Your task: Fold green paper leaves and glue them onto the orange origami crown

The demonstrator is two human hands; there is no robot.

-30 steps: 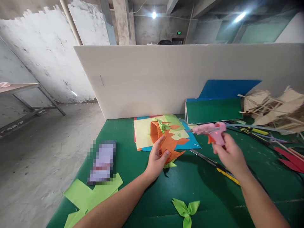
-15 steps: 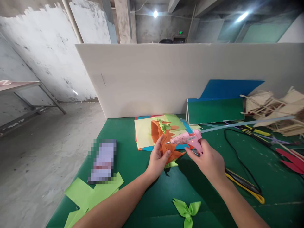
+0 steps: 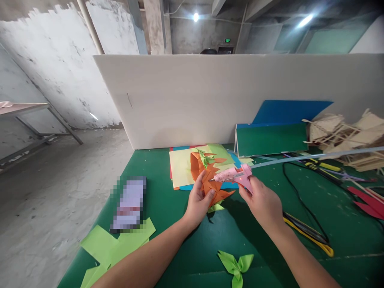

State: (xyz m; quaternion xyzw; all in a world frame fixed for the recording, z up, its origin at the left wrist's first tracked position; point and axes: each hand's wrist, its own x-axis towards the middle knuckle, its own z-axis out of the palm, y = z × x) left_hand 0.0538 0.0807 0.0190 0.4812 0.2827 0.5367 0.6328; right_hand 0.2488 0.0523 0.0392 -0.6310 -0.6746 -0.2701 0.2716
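Note:
My left hand (image 3: 199, 204) grips an orange folded-paper piece (image 3: 210, 182) with pointed petals, thumb on its near side. Green folded leaves (image 3: 207, 159) sit on its upper part, and more green paper shows under it. In my right hand (image 3: 264, 202) is a pink glue gun (image 3: 235, 175), a long pale glue stick (image 3: 300, 158) running out of its back. The gun's metal tip is at the orange paper; whether it touches cannot be made out. A loose green folded-paper leaf piece (image 3: 237, 267) lies on the table near me.
Coloured paper sheets (image 3: 180, 164) lie behind the orange piece. A blurred phone (image 3: 129, 204) and green paper squares (image 3: 114, 244) are at left. At right lie a yellow-handled tool (image 3: 322, 248), a black cord (image 3: 295, 192) and red paper (image 3: 367, 202). A white board (image 3: 180, 100) stands behind.
My right hand has brought the glue gun leftward and down from the right, its tip now at the orange paper piece. My left hand stays in place with the paper.

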